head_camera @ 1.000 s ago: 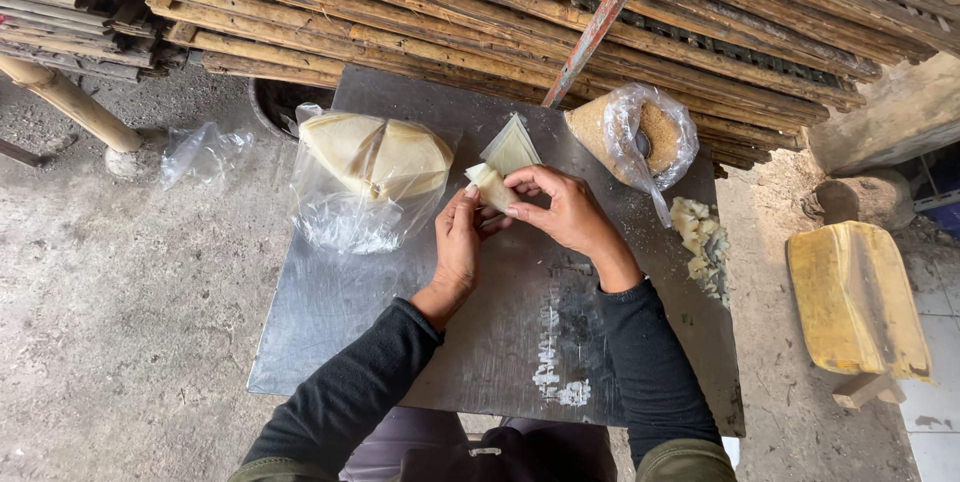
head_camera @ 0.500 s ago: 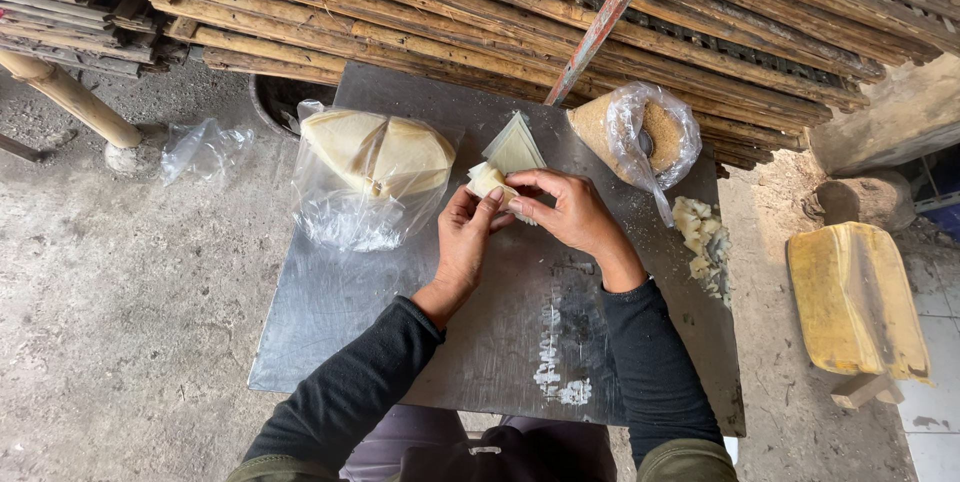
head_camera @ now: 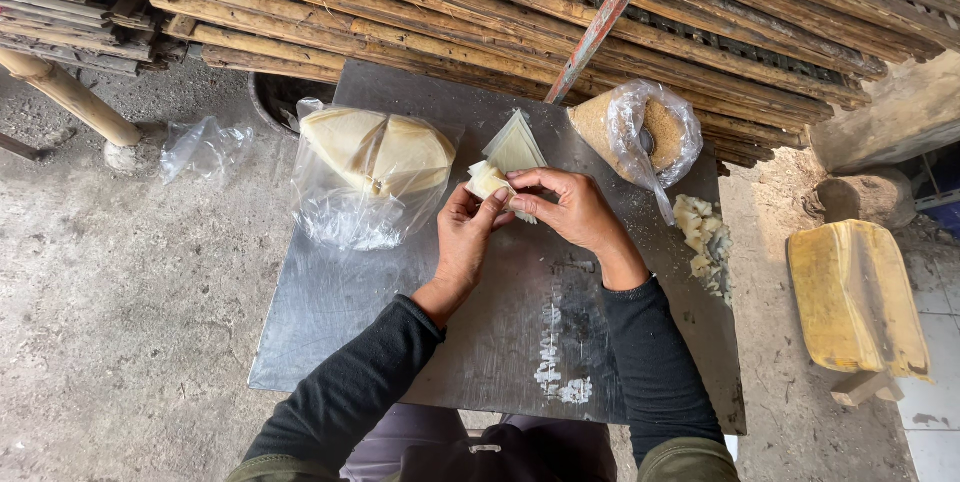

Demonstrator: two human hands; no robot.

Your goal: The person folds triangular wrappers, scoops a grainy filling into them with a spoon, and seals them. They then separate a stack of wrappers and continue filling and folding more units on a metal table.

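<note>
1. At the far left we saw a bamboo pole (head_camera: 70, 97) leaning over the concrete floor (head_camera: 110, 322), with a crumpled clear plastic bag (head_camera: 205, 147) lying near it.
2. On the left part of the metal worktop (head_camera: 330, 312) lay a clear bag of pale wrapper sheets (head_camera: 375, 152), the sheets stacked in wedge-shaped piles.
3. Our left hand (head_camera: 462, 242) had its fingers closed on a small pale folded pastry (head_camera: 487, 182), held just above the worktop near its far edge.
4. Just behind the pastry lay a stack of triangular wrappers (head_camera: 515, 145) on the worktop.
5. Our right hand (head_camera: 568, 210) met the left, its fingers pinching the same pastry from the other side.
6. Further right stood an open plastic bag of brownish filling (head_camera: 640, 132), and near the worktop's right edge lay a heap of pale finished pieces (head_camera: 700, 232).
7. Off the worktop at the right sat a yellow wooden block (head_camera: 855, 297).
</note>
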